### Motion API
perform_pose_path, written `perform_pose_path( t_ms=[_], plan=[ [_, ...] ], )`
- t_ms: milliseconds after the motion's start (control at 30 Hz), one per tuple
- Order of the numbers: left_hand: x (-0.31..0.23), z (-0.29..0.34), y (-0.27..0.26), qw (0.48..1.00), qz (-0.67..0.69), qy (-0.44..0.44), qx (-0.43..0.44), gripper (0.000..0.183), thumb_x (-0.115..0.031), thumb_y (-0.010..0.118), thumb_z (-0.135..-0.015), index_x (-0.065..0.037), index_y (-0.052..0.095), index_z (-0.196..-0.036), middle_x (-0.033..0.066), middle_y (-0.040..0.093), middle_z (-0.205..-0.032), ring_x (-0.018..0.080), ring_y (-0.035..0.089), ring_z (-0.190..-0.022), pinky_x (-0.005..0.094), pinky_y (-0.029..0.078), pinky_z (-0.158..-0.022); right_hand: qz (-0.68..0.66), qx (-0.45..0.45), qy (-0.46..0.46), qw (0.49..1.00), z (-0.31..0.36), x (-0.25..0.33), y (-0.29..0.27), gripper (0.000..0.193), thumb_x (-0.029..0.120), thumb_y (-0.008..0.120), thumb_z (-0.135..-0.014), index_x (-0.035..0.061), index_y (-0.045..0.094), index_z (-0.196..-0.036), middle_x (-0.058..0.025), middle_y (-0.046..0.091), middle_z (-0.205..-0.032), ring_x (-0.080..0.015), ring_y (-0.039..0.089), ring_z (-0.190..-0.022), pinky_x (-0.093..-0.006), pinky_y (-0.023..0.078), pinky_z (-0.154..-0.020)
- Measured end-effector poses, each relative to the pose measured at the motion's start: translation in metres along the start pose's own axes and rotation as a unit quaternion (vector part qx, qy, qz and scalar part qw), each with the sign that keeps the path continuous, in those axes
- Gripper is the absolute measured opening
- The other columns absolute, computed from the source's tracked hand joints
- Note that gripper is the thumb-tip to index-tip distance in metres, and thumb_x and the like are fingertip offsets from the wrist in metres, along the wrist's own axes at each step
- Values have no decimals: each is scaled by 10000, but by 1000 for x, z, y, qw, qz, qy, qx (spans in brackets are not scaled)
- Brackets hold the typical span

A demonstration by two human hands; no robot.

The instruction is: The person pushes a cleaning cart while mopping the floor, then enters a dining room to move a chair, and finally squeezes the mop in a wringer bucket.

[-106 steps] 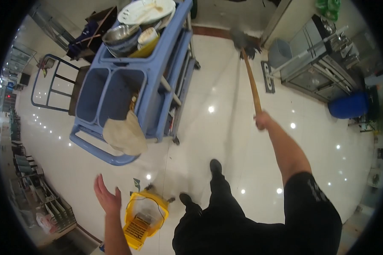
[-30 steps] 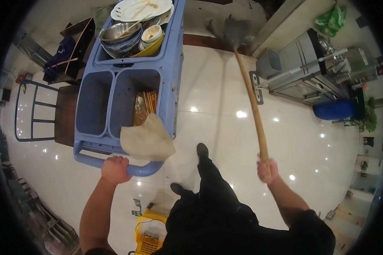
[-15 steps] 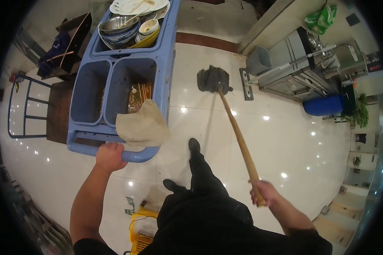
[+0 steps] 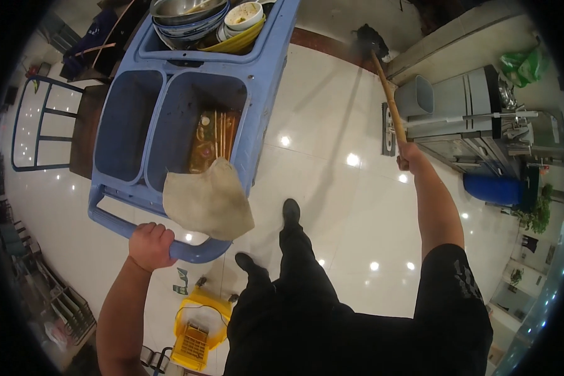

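Landmark: blue cart (image 4: 264,81).

Right hand (image 4: 410,156): off the cart's right side, well apart from it, clenched round the near end of the mop's wooden handle (image 4: 390,97). Left hand (image 4: 152,244): fist wrapped on the cart's push bar (image 4: 203,252), left of the tan cloth (image 4: 208,200) draped over the near rim.

Key relation: mop lies ahead of the right hand and a bit toward the cart. Its long axis runs away from the person, leaning slightly left; the cart's side leans right, so the two lines close in toward the far end. Mop head (image 4: 371,42) is right of the cart's far part, by the dark red strip (image 4: 316,42); blurred, can't tell whether it touches the floor (image 4: 319,207). Right hand is the near one; left is across on the bar, nowhere near the mop.

Around the cart: bowls (image 4: 188,26) stacked in its far tray, chopsticks (image 4: 222,135) in the right bin, flatbed trolley (image 4: 89,131) on its left, yellow mop bucket (image 4: 216,311) behind the bar. Grey waste bin (image 4: 415,95) well off its right side, just beside the mop handle in view.
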State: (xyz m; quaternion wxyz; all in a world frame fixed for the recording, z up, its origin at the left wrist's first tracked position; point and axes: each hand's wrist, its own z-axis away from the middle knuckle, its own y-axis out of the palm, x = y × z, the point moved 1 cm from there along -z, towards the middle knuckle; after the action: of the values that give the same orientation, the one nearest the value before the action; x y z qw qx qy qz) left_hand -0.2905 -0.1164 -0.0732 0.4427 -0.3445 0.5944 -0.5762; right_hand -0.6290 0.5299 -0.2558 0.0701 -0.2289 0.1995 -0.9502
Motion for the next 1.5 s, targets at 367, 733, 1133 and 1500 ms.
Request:
perform_pose_path(
  t_ms=[367,733,1133,1500],
  plan=[
    [8,4,7,999,4,21,-27,276,-252,709,-536,-104,530,-685,73,549,-678,280,573,-613,402,476,-565,-30,149,65,986,284,-391,-30,241,313,514,-961,78,471,-936,-37,480,-619,-188,523,-509,-361,467,-428],
    [6,2,9,999,-1,19,-33,290,-252,725,-528,-107,540,-697,72,552,-687,278,580,-649,393,471,-577,140,199,112,964,475,-499,-71,316,344,599,-892,46,587,-997,-57,562,-685,-164,536,-584,-317,438,-518],
    [0,-13,-7,999,33,18,-14,252,-237,661,-516,-119,463,-618,60,455,-603,263,493,-532,387,403,-476,-281,232,-38,930,65,102,-16,182,151,519,-876,100,471,-708,-13,521,-627,-113,495,-486,-224,403,-418],
    [5,6,2,1000,-4,17,-14,324,-242,712,-456,-110,506,-669,68,502,-649,270,527,-583,388,431,-524,-385,435,34,813,259,-196,-5,339,269,542,-746,56,548,-1009,-55,434,-668,-166,417,-549,-267,382,-435]
  ],
)
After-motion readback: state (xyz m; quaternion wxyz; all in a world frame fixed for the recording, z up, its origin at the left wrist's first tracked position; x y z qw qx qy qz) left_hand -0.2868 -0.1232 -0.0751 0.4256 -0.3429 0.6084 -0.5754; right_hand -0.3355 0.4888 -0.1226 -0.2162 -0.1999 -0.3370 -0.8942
